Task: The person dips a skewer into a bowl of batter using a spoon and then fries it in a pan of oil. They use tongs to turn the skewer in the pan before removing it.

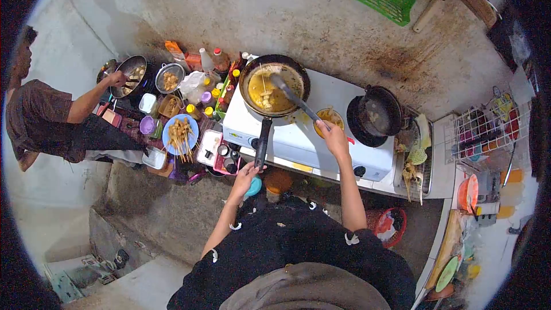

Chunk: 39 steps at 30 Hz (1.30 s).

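Note:
My left hand (247, 178) is closed around the black handle of a frying pan (306, 74) on the white gas stove (241, 120). Yellow liquid (278, 103) covers the pan's bottom, and a skewer (264, 89) with pale pieces of food lies in it. In my right hand (334, 136) is the handle of a dark spatula (295, 100); its blade reaches into the pan's right side. Just beyond that hand stands a bowl of yellow-orange mixture (330, 117), partly covered by the hand and spatula.
A second dark pan (381, 112) sits on the right burner. At left a co-worker (43, 115) stirs another pan (135, 72). Between us are a blue plate of skewers (181, 138), a strainer (170, 78) and several bottles (221, 60). A wire rack (488, 132) hangs at right.

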Motion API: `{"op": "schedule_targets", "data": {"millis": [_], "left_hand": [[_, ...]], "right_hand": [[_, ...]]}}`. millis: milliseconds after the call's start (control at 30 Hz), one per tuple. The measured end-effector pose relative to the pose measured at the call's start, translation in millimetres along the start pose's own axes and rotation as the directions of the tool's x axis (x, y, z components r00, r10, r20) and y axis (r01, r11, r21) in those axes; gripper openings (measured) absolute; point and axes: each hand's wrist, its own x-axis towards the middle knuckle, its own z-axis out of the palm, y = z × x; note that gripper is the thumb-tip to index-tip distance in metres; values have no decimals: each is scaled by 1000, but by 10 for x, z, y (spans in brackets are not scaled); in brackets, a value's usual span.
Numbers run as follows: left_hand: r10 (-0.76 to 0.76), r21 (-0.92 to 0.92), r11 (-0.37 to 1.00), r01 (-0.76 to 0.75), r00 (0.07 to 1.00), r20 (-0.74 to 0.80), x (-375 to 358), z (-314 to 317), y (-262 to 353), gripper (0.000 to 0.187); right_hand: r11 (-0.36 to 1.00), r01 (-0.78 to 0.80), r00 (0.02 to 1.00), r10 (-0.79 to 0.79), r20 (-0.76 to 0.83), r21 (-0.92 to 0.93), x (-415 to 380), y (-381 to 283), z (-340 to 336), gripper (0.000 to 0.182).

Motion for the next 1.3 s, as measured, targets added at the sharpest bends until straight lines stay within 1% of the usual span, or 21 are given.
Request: {"op": "schedule_targets", "data": {"millis": [67, 100, 167, 200, 267, 300, 400, 467, 600, 667, 700, 767, 800, 867, 900, 967, 1000, 1067, 1200, 1267, 1300], "left_hand": [[-8, 10, 1000, 8, 1000, -13, -19, 8, 49, 32], [-7, 9, 1000, 7, 1000, -15, -22, 6, 64, 32], [8, 49, 999, -8, 1000, -6, -32, 9, 67, 33], [6, 48, 999, -6, 1000, -5, -24, 3, 42, 33], [24, 17, 1000, -24, 1000, 19, 16, -25, -18, 34], [25, 20, 999, -26, 999, 19, 22, -30, -18, 34], [17, 5, 1000, -17, 1000, 23, 19, -30, -32, 33], [-11, -6, 1000, 11, 1000, 6, 12, -23, -35, 33], [-24, 13, 1000, 24, 1000, -14, -33, 16, 85, 32], [-12, 39, 999, 12, 1000, -2, -49, 21, 115, 32], [-13, 38, 999, 13, 1000, -4, -52, 18, 96, 32], [-9, 29, 1000, 9, 1000, -21, -27, 8, 60, 32], [-7, 30, 1000, 7, 1000, -19, -18, 4, 58, 32], [-7, 57, 998, 8, 1000, -18, -8, -6, 43, 32], [-7, 56, 998, 8, 1000, -19, -4, -10, 30, 32], [-1, 43, 999, 1, 1000, -5, 4, -21, 4, 31], [-1, 44, 999, 1, 1000, -2, 20, -25, -15, 31], [1, 36, 999, -1, 1000, 4, 40, -35, -44, 31], [-8, 20, 1000, 8, 1000, -6, 14, -18, -23, 32], [-8, 35, 999, 8, 1000, -4, 19, -17, -14, 32], [-7, 36, 999, 7, 1000, -3, 24, -17, -7, 32]], "right_hand": [[1000, -16, 994, 13, 109, 27, 42, 35, 24, 48], [1000, -14, 994, 11, 109, 27, 54, 50, 59, 48], [994, 63, 998, -61, -26, 87, 51, 92, 123, 48], [994, 61, 998, -59, -26, 86, 46, 93, 114, 48], [997, 71, 997, -70, 28, -26, 46, 76, 94, 49], [997, 71, 997, -71, 26, -23, 56, 89, 107, 49], [999, 19, 995, -21, 95, 27, 72, 133, 150, 49], [999, 51, 999, -51, 11, -3, 60, 128, 159, 49], [998, 53, 996, -55, 64, 22, 59, 104, 126, 47], [992, 96, 994, -91, -62, 79, 60, 116, 142, 47], [992, 96, 994, -91, -60, 79, 41, 77, 100, 47], [1000, 15, 996, -13, 91, -17, 17, -25, -34, 47], [1000, 15, 996, -13, 89, -16, 37, 18, -13, 47], [996, -7, 995, -1, 95, 87, 79, 139, 69, 46], [996, -7, 995, -2, 95, 87, 71, 122, 60, 46], [999, -1, 1000, 2, 19, -50, 43, 79, 24, 46], [999, -3, 1000, 4, 17, -50, 37, 65, -4, 46], [999, 51, 994, -49, 101, -17, 30, 46, -46, 46], [999, 22, 998, -24, 56, 27, 46, 91, 10, 47], [993, 45, 998, -39, 58, -113, 24, 47, -35, 47], [993, 45, 998, -39, 56, -112, 11, 14, -67, 47]]}}
